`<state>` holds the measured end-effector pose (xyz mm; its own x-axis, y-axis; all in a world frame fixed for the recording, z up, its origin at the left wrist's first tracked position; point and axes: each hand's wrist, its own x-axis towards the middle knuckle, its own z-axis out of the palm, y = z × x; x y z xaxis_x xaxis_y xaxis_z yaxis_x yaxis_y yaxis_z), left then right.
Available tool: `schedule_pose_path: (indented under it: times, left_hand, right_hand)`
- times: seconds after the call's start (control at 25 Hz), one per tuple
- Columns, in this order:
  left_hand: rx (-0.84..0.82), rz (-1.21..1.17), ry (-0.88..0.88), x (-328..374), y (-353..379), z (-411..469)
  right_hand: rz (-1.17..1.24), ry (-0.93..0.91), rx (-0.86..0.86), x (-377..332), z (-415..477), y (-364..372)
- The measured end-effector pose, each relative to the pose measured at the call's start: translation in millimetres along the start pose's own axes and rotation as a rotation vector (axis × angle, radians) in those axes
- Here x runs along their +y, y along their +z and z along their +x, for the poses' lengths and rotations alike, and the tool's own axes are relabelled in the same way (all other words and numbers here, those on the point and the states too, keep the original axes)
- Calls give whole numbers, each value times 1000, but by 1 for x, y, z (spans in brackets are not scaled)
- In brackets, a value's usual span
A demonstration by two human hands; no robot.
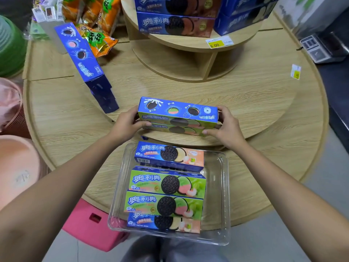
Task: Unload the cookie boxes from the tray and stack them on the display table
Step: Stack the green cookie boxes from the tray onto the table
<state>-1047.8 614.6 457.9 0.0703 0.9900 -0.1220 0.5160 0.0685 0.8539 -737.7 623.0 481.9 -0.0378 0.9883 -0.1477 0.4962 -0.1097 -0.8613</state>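
Head view: nearest the camera, at 6 o'clock, a clear plastic tray [222, 195] overhangs the surface [264, 103] edge and holds four cookie boxes: a peach box [164, 223] closest, two green boxes [164, 204] [168, 181] behind it, and a second peach box [170, 155] farthest. Just beyond, at centre frame, two green boxes sit stacked on the raised tier. Left hand [125, 123] and right hand [225, 127] are clamped on opposite ends of the top stacked box [177, 115]. At 10 o'clock, a blue box stack [85, 63] leans. At 12 o'clock, an upper shelf [188, 40] carries more boxes. A pink stool [90, 225] stands at 7 o'clock.
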Motion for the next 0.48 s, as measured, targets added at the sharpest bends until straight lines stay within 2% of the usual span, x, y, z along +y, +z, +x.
schedule_pose_path:
  times: [0.2, 0.36, 0.48]
  left_hand:
    - [-61, 54, -13, -6, -11, 2]
    - [-31, 106, 26, -4, -11, 2]
    - [-5, -36, -12, -7, -8, -4]
  right_hand:
    - [-14, 9, -8, -6, -1, 6]
    - [-76, -4, -32, -12, 0, 5]
    - [-118, 9, -11, -12, -5, 4]
